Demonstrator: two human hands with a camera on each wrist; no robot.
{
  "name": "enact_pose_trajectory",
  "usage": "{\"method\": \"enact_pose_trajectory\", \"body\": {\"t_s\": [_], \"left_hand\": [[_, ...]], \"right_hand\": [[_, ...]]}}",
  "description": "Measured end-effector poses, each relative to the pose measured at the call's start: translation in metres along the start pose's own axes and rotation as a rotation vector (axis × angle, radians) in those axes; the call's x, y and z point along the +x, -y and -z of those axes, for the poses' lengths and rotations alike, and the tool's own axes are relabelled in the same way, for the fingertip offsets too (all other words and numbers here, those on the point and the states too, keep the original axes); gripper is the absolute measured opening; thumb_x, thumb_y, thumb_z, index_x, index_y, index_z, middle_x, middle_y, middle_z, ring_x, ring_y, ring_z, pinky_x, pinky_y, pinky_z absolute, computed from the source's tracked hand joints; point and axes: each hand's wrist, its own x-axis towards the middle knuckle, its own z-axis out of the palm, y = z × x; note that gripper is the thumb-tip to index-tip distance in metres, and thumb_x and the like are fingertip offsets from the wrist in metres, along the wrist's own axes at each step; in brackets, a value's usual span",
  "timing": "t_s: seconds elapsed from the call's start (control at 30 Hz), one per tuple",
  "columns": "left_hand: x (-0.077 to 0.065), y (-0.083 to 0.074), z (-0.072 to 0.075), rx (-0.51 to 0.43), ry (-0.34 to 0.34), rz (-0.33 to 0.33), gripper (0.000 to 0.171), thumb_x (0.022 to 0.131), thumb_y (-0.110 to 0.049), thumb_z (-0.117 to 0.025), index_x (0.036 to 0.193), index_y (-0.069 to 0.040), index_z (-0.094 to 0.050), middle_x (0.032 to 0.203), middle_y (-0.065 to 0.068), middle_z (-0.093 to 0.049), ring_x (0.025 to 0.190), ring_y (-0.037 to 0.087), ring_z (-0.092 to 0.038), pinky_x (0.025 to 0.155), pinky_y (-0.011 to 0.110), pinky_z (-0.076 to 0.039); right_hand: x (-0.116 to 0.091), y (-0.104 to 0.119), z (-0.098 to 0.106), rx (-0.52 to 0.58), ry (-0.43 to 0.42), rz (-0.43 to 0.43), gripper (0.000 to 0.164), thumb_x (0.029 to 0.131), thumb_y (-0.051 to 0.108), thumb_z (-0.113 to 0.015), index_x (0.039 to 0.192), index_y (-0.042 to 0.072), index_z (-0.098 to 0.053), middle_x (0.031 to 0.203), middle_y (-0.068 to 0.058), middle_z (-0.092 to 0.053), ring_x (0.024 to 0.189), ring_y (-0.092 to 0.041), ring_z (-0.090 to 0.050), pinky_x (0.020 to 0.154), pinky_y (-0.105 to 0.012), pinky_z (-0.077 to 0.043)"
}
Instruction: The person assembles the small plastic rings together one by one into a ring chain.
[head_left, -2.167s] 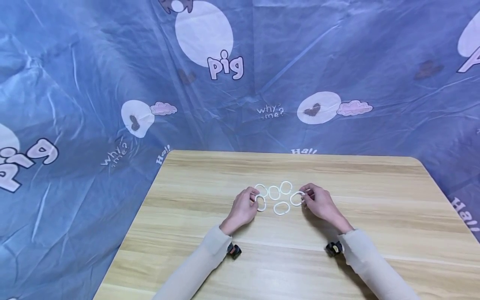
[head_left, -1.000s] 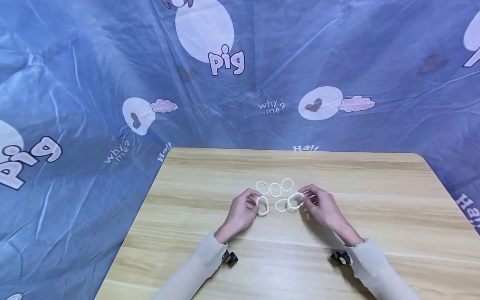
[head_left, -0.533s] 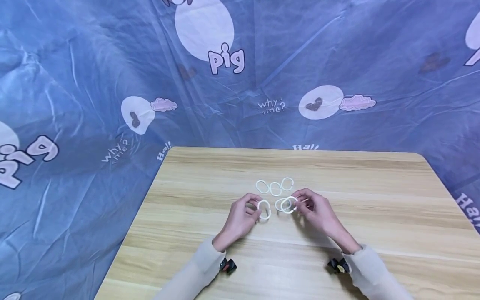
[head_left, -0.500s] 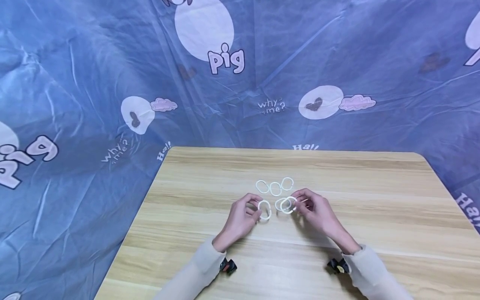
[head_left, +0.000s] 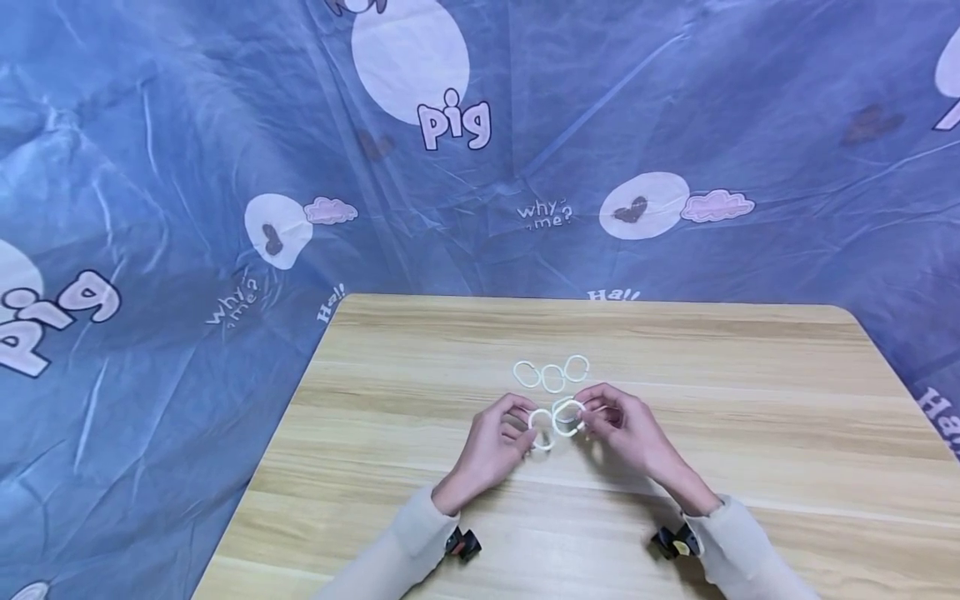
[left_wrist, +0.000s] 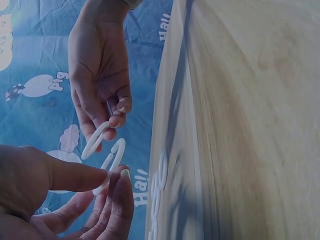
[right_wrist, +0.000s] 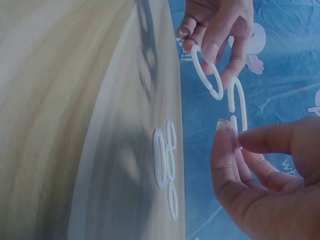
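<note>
My left hand (head_left: 491,446) pinches a white oval split ring (left_wrist: 121,147), shaped like a shower curtain ring, between thumb and fingertips. Opposite it, my right hand (head_left: 630,429) pinches a second, similar ring (right_wrist: 243,105); a gap shows in its side. Both rings are held up above the table, close together with their edges nearly meeting in the head view. The wrist views show them side by side, not looped through each other. Just behind the right hand's ring, another white ring (head_left: 557,403) lies on the table, partly hidden.
Farther back on the wooden table (head_left: 420,350), three more white rings lie in a row: a left ring (head_left: 531,387), a middle ring (head_left: 554,392) and a right ring (head_left: 577,357). A blue printed cloth (head_left: 450,217) hangs behind the table and along its left side.
The hands have lifted their rings off the table and come closer together, the left moving right and the right moving left, both slightly nearer the body. The other rings stay put.
</note>
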Motion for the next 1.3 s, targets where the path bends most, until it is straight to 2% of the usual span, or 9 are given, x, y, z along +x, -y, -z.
{"method": "enact_pose_trajectory", "body": {"t_s": [0.27,0.47,0.63,0.87,1.07,1.3], "left_hand": [[0.000,0.003,-0.005,-0.020,0.020,0.005,0.033,0.090,0.003,-0.075,0.120,-0.006,-0.067,0.107,0.019,-0.071,0.075,0.018,-0.073,0.068,0.018,-0.063],[-0.001,0.002,-0.008,-0.065,0.036,0.016,0.033,0.089,0.003,-0.075,0.120,-0.005,-0.066,0.107,0.019,-0.071,0.074,0.017,-0.072,0.067,0.021,-0.065],[-0.002,0.000,-0.009,-0.088,0.053,0.032,0.034,0.089,0.003,-0.075,0.121,-0.005,-0.066,0.108,0.018,-0.071,0.074,0.014,-0.071,0.067,0.028,-0.067],[-0.004,-0.002,-0.011,-0.113,0.058,0.043,0.034,0.089,0.006,-0.074,0.120,-0.005,-0.066,0.108,0.019,-0.071,0.076,0.025,-0.074,0.070,0.040,-0.068],[-0.004,-0.003,-0.011,-0.134,0.054,0.031,0.034,0.089,0.008,-0.073,0.120,-0.003,-0.065,0.108,0.021,-0.070,0.078,0.034,-0.075,0.071,0.043,-0.068],[-0.005,-0.001,-0.013,-0.128,0.046,0.014,0.033,0.089,0.009,-0.071,0.119,-0.003,-0.065,0.108,0.020,-0.069,0.075,0.024,-0.074,0.070,0.040,-0.068]], "right_hand": [[-0.002,0.000,-0.005,0.041,0.027,0.002,0.025,0.096,-0.004,-0.066,0.121,-0.007,-0.063,0.104,-0.027,-0.071,0.084,-0.027,-0.074,0.077,-0.024,-0.065],[-0.003,0.002,-0.006,0.056,0.041,0.006,0.027,0.095,-0.005,-0.066,0.121,-0.008,-0.062,0.103,-0.026,-0.072,0.083,-0.022,-0.075,0.078,-0.026,-0.066],[-0.004,0.003,-0.006,0.079,0.046,0.005,0.027,0.095,-0.006,-0.066,0.121,-0.009,-0.062,0.103,-0.028,-0.071,0.082,-0.020,-0.075,0.079,-0.032,-0.068],[-0.004,0.006,-0.006,0.109,0.056,0.004,0.027,0.095,-0.008,-0.065,0.121,-0.012,-0.060,0.103,-0.033,-0.069,0.082,-0.019,-0.076,0.079,-0.034,-0.068],[-0.005,0.009,-0.006,0.102,0.055,0.027,0.027,0.094,-0.006,-0.067,0.120,-0.011,-0.062,0.101,-0.029,-0.070,0.080,-0.016,-0.075,0.077,-0.032,-0.068],[-0.006,0.008,-0.005,0.090,0.059,0.021,0.027,0.094,-0.005,-0.067,0.121,-0.010,-0.062,0.102,-0.028,-0.071,0.082,-0.016,-0.075,0.079,-0.031,-0.068]]}}
